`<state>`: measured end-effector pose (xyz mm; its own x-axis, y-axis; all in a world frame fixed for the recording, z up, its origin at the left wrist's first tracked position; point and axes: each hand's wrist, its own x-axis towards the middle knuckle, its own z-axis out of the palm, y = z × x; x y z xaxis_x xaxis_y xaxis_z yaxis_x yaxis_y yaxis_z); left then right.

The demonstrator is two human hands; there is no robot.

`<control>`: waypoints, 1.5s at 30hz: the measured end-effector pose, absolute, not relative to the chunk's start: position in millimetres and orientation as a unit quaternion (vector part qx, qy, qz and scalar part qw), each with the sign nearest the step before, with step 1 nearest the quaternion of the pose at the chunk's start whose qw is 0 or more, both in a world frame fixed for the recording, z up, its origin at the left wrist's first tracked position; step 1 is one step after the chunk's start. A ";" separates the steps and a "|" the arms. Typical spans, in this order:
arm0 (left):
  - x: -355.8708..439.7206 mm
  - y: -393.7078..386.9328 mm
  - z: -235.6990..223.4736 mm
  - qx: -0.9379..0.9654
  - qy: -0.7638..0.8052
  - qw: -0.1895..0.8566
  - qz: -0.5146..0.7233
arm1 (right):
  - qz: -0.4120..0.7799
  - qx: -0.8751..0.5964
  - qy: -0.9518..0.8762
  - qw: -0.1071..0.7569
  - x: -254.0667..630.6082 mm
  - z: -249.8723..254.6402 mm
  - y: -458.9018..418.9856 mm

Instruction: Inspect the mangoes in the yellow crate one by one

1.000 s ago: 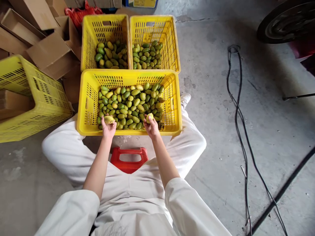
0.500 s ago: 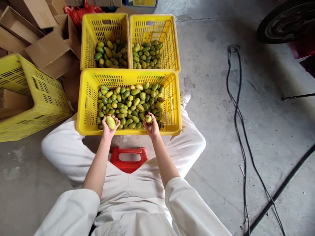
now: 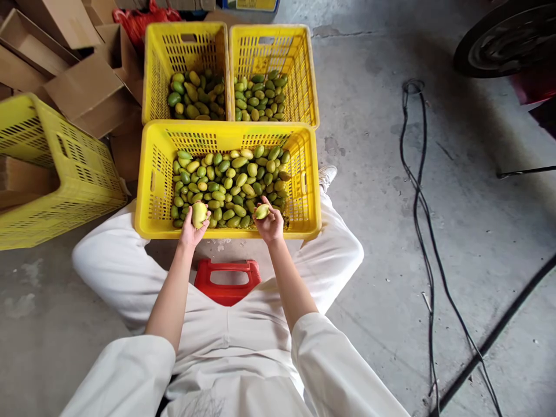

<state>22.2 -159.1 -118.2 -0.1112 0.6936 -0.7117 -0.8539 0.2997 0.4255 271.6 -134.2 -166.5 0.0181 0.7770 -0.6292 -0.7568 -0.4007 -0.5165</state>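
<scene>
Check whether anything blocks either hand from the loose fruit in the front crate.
Nothing visible does. The left hand, holding a pale fruit, and the right hand, holding a smaller one, both reach past the front crate's near rim; the fruit pile lies uncovered before them.

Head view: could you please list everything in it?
Crates: four, yellow, three ahead, one left
Loose fruit: many, green to yellow, in three crates
Held fruit: two, yellow-green, in hands
Boxes: several, brown, left
Bag: one, red, behind crates
Container: one, blue-yellow, top
Handled item: one, red, between legs
Cables: several, black, right
Wheel: one, black, upper right
Floor: one, grey, underneath
Shoe: one, white, beside near crate
Legs: two, white-clad, below
Hands: two, bare, over near crate
</scene>
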 end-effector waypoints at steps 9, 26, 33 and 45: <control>20.3 -167.4 -136.4 -0.005 0.478 0.673 0.565 | 0.686 -0.492 -0.028 0.535 265.1 -166.5 -134.0; 26.0 -158.5 -131.7 -0.025 0.498 0.671 0.548 | 0.721 -0.483 -0.084 0.489 261.7 -174.3 -130.1; 25.5 -158.7 -125.6 -0.020 0.483 0.682 0.549 | 0.693 -0.486 -0.057 0.530 262.7 -174.8 -130.4; 23.2 -162.7 -136.5 0.028 0.507 0.666 0.547 | 0.700 -0.509 -0.040 0.499 262.3 -176.8 -123.7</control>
<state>23.2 -162.7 -136.5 -0.1122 0.7565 -0.6443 -0.7008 0.3994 0.5910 262.3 -123.7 -176.8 0.0163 0.7400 -0.6725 -0.6586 -0.4981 -0.5641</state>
